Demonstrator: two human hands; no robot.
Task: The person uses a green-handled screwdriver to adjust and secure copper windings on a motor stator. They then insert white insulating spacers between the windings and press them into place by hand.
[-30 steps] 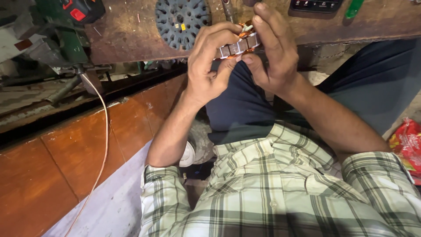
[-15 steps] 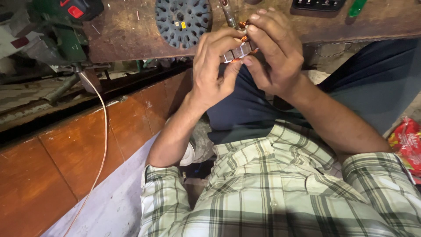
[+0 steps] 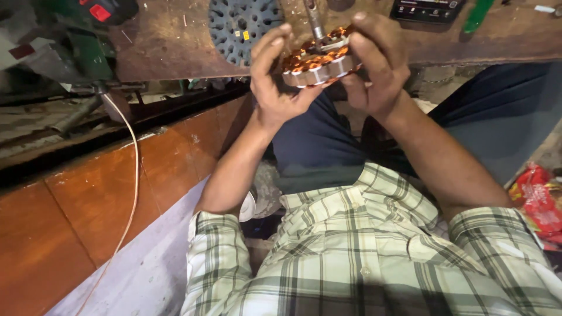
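Both hands hold a round motor stator (image 3: 319, 64) with copper wire coils, a silver laminated rim and a metal shaft sticking up from its middle. My left hand (image 3: 272, 82) grips its left side, fingers curled over the top. On the other side, my right hand (image 3: 374, 64) closes over the right edge, thumb below. The stator is tilted so its coiled face shows. It is held in front of a rusty metal workbench (image 3: 170, 41), above my lap.
A dark perforated round disc (image 3: 243, 23) lies on the bench behind the hands. A green power tool (image 3: 88, 35) sits at the left with a thin cord (image 3: 132, 175) hanging down. Orange-brown tiles (image 3: 88, 199) run at left. A red packet (image 3: 538, 202) lies at right.
The stator has been turned from edge-on to tilted, so its copper coils now face up. Both hands rose slightly with it.
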